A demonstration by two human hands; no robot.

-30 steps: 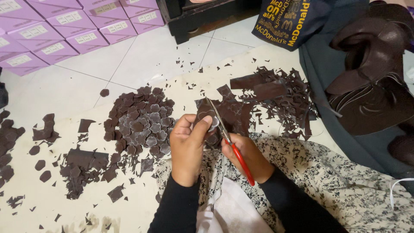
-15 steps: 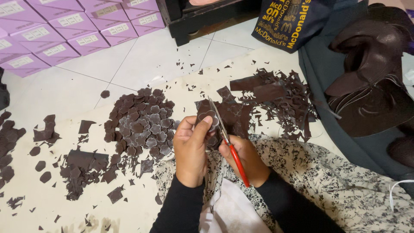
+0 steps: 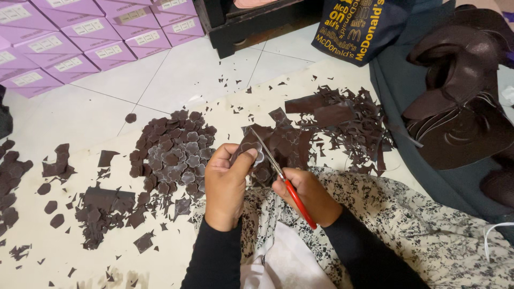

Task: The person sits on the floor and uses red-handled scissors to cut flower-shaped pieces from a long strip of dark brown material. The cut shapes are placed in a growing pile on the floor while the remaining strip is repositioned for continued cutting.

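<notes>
small dark brown flower-shaped cutout (image 3: 250, 147), flat thin sheet with scalloped lobes, held up off the floor, pinched at its lower edge, face tilted toward the camera. scissors (image 3: 282, 179) with red handles and slim silver blades, blades pointing up-left, slightly parted, tips at the cutout's right edge; handles low and to the right. both sit above the cream floor sheet, just right of the heap of finished flower cutouts (image 3: 174, 155).

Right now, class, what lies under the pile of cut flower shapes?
The flower pile rests on a cream mat, with white floor tiles beyond the mat's edge. The mat directly beneath the pile is covered, so anything there cannot be seen.
</notes>
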